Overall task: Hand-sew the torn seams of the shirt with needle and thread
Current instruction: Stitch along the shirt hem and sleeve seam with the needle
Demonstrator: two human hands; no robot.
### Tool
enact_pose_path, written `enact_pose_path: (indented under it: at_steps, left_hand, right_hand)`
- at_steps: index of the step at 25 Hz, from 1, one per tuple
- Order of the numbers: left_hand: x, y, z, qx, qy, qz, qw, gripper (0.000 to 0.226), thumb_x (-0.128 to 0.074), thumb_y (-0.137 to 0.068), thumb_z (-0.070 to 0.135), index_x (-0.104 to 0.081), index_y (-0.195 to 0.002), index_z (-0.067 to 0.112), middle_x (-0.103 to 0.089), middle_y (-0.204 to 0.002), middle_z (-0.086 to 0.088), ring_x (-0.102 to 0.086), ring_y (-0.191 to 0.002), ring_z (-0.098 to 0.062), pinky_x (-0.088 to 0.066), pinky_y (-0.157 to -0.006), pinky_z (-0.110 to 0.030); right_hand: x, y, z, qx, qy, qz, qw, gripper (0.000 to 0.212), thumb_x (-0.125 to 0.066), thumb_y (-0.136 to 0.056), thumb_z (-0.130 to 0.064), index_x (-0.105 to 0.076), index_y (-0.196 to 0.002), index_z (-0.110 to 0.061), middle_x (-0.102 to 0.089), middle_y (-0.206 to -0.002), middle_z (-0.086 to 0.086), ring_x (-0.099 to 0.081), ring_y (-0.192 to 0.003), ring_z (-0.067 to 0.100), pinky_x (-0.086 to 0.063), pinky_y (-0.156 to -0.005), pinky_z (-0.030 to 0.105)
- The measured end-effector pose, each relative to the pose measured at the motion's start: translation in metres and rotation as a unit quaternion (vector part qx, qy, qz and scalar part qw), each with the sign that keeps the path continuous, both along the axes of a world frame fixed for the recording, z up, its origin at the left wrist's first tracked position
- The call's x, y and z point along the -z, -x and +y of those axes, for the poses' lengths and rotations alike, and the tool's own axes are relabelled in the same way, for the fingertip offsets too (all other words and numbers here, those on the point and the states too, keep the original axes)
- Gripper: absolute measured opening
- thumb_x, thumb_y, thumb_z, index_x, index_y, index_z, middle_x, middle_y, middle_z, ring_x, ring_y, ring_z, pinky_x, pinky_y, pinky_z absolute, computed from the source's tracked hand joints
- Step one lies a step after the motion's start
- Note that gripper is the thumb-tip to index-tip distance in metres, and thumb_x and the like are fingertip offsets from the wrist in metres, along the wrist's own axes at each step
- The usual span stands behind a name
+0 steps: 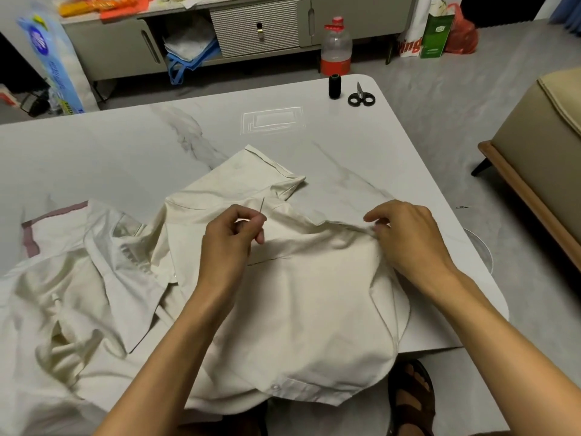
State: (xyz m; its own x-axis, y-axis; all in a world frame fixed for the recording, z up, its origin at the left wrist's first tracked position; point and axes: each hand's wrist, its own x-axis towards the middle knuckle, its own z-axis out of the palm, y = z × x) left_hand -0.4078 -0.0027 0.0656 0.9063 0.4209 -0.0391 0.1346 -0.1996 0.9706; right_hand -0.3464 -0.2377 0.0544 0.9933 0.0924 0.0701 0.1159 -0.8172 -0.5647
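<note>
Shirt (298, 303) of cream cloth sprawls over the marble table (125, 146), its left part cut off. The left hand (232, 237) pinches the needle (262, 205) upright. The right hand (408, 237) pinches a fold of it, fingertips tucked under. Dark thread (267, 261) barely shows.

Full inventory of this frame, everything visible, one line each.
table: 1, white marble, centre
shirt: 1, cream, spread over table's near side
needle: 1, silver, pinched above shirt
thread spool: 1, black, table's far right corner
scissors: 1, black-handled, right of thread spool
bottle: 1, clear, red cap, floor beyond table
cabinet: 1, grey, far wall
left hand: 1, pinches needle
right hand: 1, grips shirt fold
</note>
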Motion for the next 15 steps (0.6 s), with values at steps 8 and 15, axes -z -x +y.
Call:
enact_pose_path:
  at_steps: [8,15]
  left_hand:
    - [-0.005,-0.002,-0.014,0.079,0.159,0.023,0.984,0.007,-0.06,-0.098,0.016,-0.063,-0.093,0.011,-0.056,-0.069,0.001,-0.026,-0.048,-0.01,-0.024,-0.048,-0.021]
    - [-0.005,-0.005,-0.05,0.146,0.273,0.06,0.949,0.017,-0.062,-0.096,0.015,-0.045,-0.097,0.014,-0.056,-0.069,-0.004,-0.026,-0.047,-0.009,-0.024,-0.043,-0.018]
  right_hand:
    - [-0.012,0.014,-0.006,-0.015,0.18,0.079,0.98,0.034,-0.051,-0.082,-0.003,-0.065,-0.088,-0.033,-0.06,-0.104,-0.006,-0.054,-0.096,0.023,-0.032,-0.069,0.03]
    - [-0.019,0.034,0.03,-0.078,-0.389,0.152,0.905,0.014,-0.065,-0.091,-0.015,-0.078,-0.085,-0.015,-0.073,-0.082,-0.01,-0.063,-0.082,0.001,-0.048,-0.082,0.017]
